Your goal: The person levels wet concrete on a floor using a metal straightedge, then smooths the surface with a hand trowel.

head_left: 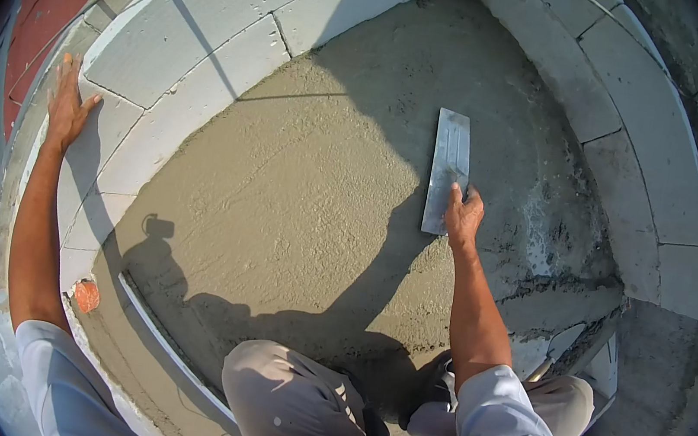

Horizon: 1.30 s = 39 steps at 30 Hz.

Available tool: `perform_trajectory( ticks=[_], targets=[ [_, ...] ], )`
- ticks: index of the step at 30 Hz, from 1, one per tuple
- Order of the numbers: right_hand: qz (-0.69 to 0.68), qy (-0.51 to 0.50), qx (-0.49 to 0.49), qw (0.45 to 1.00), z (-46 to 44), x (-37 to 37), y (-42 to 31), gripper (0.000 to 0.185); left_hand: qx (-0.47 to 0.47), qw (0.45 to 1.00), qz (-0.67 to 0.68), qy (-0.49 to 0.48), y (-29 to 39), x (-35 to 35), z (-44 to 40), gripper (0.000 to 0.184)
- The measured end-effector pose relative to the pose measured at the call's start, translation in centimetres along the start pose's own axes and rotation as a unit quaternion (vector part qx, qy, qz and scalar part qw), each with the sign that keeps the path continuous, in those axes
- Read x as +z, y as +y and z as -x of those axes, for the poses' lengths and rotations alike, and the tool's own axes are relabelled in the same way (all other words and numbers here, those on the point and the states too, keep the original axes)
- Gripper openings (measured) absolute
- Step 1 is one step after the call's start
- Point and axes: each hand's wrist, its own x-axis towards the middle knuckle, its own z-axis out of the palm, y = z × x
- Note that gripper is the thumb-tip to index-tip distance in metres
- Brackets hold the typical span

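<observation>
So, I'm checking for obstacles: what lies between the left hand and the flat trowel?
From the left hand to the flat trowel, the head view shows pale blocks, then grey mortar, with no loose object visible.

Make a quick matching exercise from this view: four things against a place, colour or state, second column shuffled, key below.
Things
1. Trowel
2. Left hand
3. Small rounded piece
4. Long thin strip

Place, colour or state
A. Slanting past the left knee
B. Held in the right hand
C. Orange, beside the left arm
D. Open, at the pale block wall

Pairs: 1-B, 2-D, 3-C, 4-A
</observation>
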Motion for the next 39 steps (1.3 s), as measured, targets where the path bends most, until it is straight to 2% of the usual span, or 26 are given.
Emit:
perform_trajectory(
  ticks=[2, 3, 5, 7, 8, 9, 13, 14, 15, 16, 18, 21, 24, 27, 30, 32, 35, 39],
  targets=[
    [0.037, -0.046, -0.155, 0.986, 1.2, 7.2, -1.5, 0.044, 0.001, 1.0, 0.019, -0.003, 0.3, -0.9, 0.4, 0.1],
    [0.07, -0.132, -0.126, 0.981, 3.2, 8.9, -4.8, 0.044, -0.002, 1.0, 0.021, -0.005, 0.6, -1.1, 0.4, 0.1],
    [0.113, -0.312, -0.136, 0.933, 6.7, 11.7, -9.2, 0.046, -0.009, 1.0, 0.029, -0.009, 1.0, -1.2, 0.8, 0.1],
    [0.156, -0.345, -0.348, 0.858, 7.9, 14.8, -8.9, 0.048, -0.014, 0.999, 0.036, -0.009, 1.1, -1.4, 0.8, 0.1],
    [0.173, -0.346, -0.337, 0.858, 7.2, 15.4, -9.0, 0.049, -0.013, 0.999, 0.048, -0.008, 1.1, -1.5, 0.7, 0.101],
    [0.174, -0.299, -0.348, 0.872, 5.1, 15.5, -8.9, 0.048, -0.012, 0.998, 0.06, -0.008, 1.1, -1.6, 0.8, 0.101],
    [0.112, -0.085, -0.253, 0.957, -9.9, 10.5, -8.0, 0.048, -0.017, 0.998, 0.057, -0.007, 1.9, -2.2, 1.1, 0.102],
    [0.113, -0.033, -0.249, 0.961, -13.2, 8.6, -7.9, 0.048, -0.026, 0.998, 0.051, -0.012, 2.2, -2.4, 1.2, 0.102],
    [0.153, 0.005, -0.2, 0.968, -15.4, 6.8, -9.2, 0.049, -0.035, 0.998, 0.044, -0.016, 2.5, -2.4, 1.1, 0.102],
    [0.178, 0.084, -0.26, 0.945, -19.7, 6.5, -7.3, 0.048, -0.043, 0.998, 0.036, -0.022, 2.6, -2.6, 0.9, 0.102],
    [0.162, 0.096, -0.231, 0.955, -24.2, 5.2, -7.9, 0.047, -0.04, 0.998, 0.041, -0.017, 3.1, -2.9, 0.9, 0.102],
    [0.14, 0.001, -0.242, 0.96, -26.3, 7.6, -9.9, 0.052, -0.029, 0.999, 0.038, -0.009, 2.5, -2.4, 1.0, 0.1],
    [0.066, -0.111, -0.202, 0.971, -24.5, 12.3, -12.0, 0.049, -0.019, 1.0, 0.024, -0.004, 2.3, -2.5, 1.3, 0.1],
    [0.068, -0.12, -0.277, 0.951, -21.6, 17.4, -12.5, 0.049, -0.005, 1.0, 0.029, 0.007, 2.1, -2.2, 1.4, 0.099],
    [-0.032, -0.179, -0.38, 0.907, -19.7, 21.0, -11.0, 0.041, 0.012, 0.999, 0.034, 0.026, 1.2, -1.4, 1.2, 0.097],
    [0.051, -0.197, -0.352, 0.913, -15.5, 20.5, -13.4, 0.035, 0.018, 0.999, 0.036, 0.031, 1.1, -1.2, 1.3, 0.097],
    [0.066, -0.253, -0.291, 0.92, -10.4, 20.7, -15.6, 0.033, 0.019, 0.999, 0.032, 0.039, 1.1, -1.2, 1.3, 0.097],
    [0.155, -0.296, -0.337, 0.88, -4.4, 21.2, -16.0, 0.04, -0.019, 0.999, 0.043, 0.011, 2.6, -2.3, 1.2, 0.098]
  ],
)
